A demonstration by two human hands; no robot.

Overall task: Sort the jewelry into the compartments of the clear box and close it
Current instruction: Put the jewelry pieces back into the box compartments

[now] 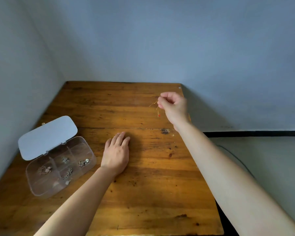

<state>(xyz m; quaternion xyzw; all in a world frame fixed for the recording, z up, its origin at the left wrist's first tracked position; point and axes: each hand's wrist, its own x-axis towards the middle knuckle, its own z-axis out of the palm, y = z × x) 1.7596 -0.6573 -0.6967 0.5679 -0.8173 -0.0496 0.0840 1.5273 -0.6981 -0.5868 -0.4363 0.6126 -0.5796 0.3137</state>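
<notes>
We pinch the thin gold chain with a red bead (pixel 157 109) in our right hand (pixel 173 106) at two o'clock, lifted so it hangs untangled, while our left hand (pixel 117 153) rests flat and empty on the brown wooden table (pixel 152 193), beside the open clear plastic compartment box (pixel 41 188) at eight o'clock.

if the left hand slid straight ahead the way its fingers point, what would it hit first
Nothing, it seems: the left hand lies flat, fingers aimed up the bare table. The way looks free to the far edge and wall.

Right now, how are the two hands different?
The right hand is raised over the table's far corner, fingers pinched on a gold chain with a red bead. The left hand lies flat and empty on the wood, nearer the clear box. Both are bare.
</notes>
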